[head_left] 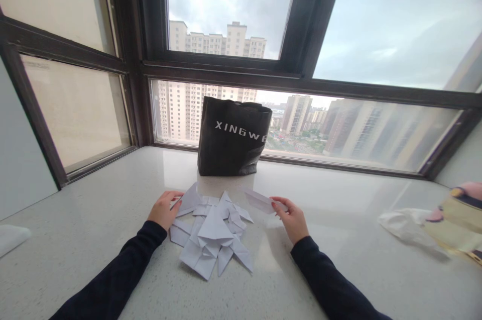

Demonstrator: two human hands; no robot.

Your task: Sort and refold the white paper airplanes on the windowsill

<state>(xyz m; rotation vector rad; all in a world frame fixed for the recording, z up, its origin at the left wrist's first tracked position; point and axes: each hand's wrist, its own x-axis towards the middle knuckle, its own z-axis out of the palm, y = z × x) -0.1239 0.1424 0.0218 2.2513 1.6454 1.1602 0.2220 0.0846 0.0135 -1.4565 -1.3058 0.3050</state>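
Observation:
Between my hands lies a loose pile of folded white papers [214,224], overlapping at many angles on the pale speckled countertop [150,270]. At the pile's left edge, my left hand [164,209] pinches a folded paper [190,200] with a pointed top. Off to the right, my right hand [289,217] grips the end of a flat, narrow folded paper [259,201] between thumb and fingers. That piece is apart from the pile. Behind the papers stands an upright black bag [233,144] with white lettering.
Dark-framed windows [226,69] rise behind the counter, with tall buildings outside. At the right edge lie a crumpled white plastic wrapper [406,224] and a yellow-and-pink item [457,219]. A white object [13,238] sits at the left edge.

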